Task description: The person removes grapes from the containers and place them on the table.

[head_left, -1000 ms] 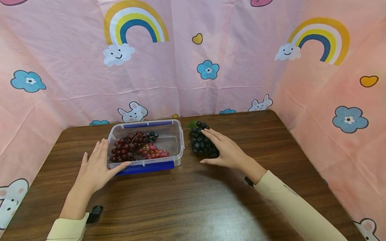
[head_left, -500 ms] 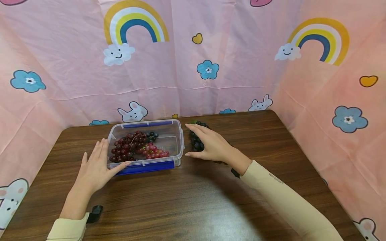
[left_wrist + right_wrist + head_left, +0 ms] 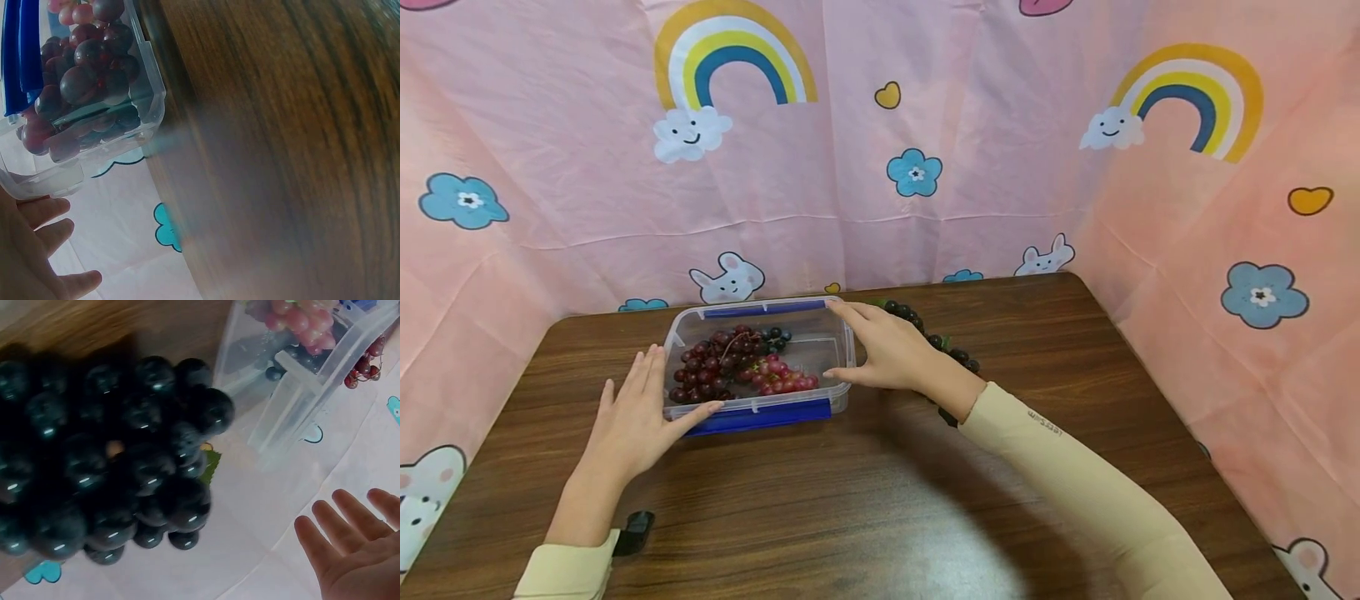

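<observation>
A clear plastic food container (image 3: 760,419) with blue clips stands without a lid at the left of the table. Dark red grapes (image 3: 703,371), pink grapes (image 3: 784,379) and some blue-black grapes (image 3: 777,337) lie inside. My left hand (image 3: 632,421) is spread along its left end, thumb over the front left corner. At the opposite end my right hand (image 3: 891,346) reaches over the right rim, fingers extended and thumb apart. Behind that hand a bunch of black grapes (image 3: 962,358) rests on the table, partly hidden; it looms large in the right wrist view.
The brown wooden table (image 3: 820,508) has its back edge just behind the container. A pink cloth (image 3: 910,242) printed with rainbows and rabbits hangs along the back and sides. A green leaf (image 3: 211,467) shows at the black bunch.
My right hand has moved left from over the black grapes to the container's right end, uncovering the right part of the bunch. My left hand and the container stay in place.
</observation>
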